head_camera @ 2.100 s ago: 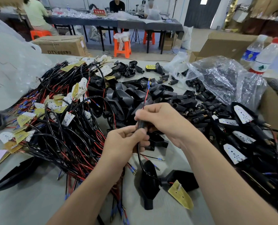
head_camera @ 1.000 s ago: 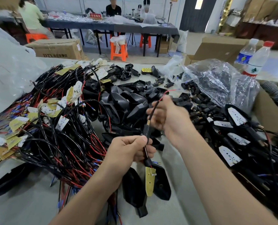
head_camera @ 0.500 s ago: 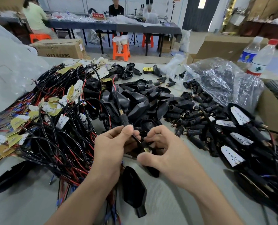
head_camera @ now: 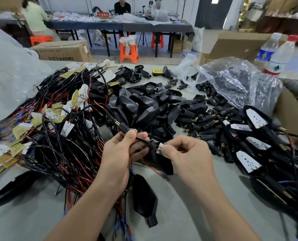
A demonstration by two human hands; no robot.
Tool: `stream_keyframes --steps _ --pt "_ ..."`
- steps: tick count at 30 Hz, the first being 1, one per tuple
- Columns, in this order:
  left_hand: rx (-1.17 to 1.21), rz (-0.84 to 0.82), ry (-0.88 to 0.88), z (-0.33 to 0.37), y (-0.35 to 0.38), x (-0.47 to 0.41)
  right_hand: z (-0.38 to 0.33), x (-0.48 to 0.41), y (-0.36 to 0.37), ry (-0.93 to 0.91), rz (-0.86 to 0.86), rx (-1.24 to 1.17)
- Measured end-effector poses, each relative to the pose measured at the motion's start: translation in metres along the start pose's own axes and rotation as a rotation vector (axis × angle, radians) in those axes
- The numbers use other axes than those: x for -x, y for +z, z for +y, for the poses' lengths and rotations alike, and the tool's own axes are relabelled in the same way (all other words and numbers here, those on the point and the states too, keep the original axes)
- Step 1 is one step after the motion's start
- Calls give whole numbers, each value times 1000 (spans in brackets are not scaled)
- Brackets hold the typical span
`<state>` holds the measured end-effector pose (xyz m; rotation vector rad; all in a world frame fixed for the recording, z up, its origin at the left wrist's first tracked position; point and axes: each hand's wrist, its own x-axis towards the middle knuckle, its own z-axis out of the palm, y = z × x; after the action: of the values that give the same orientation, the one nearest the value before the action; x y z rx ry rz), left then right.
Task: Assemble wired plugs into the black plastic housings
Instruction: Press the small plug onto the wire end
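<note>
Wired plug (head_camera: 123,129): held above the desk (head_camera: 179,211), just in front of the person. The left hand (head_camera: 117,153) had its grip closed round the black cable, thumb on top, so that the plug's barrel and brass spring end stuck out up and to the left. The right hand (head_camera: 188,153) had a fine pinch grip, thumb against forefinger, on a small white part (head_camera: 160,145) from which a red wire ran. Between and below the two hands hung a black housing (head_camera: 164,164), touching the left fingers (which hand bore its weight could not be told). A second housing (head_camera: 144,199) lay on the desk beneath the wrists. Behind lay a heap of empty housings (head_camera: 144,105), with a tangle of red and black wires (head_camera: 61,145) to its left and loose plugs (head_camera: 205,122) to its right.
</note>
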<state>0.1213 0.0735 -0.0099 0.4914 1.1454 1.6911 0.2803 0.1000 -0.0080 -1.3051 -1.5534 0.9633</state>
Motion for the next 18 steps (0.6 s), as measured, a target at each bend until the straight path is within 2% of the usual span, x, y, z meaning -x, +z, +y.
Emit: stream_keyframes --steps 6,9,15,18 --pt "-25 -35 15 -2 1 0 1 -1 -1 91 12 -149" --pt "-6 -43 14 -2 0 -1 0 0 0 147 -45 -201" --pt "57 -77 -29 0 -6 -3 3 -2 -3 135 -170 -70" --pt "99 -94 -33 -1 -7 -4 6 1 0 52 -215 111"
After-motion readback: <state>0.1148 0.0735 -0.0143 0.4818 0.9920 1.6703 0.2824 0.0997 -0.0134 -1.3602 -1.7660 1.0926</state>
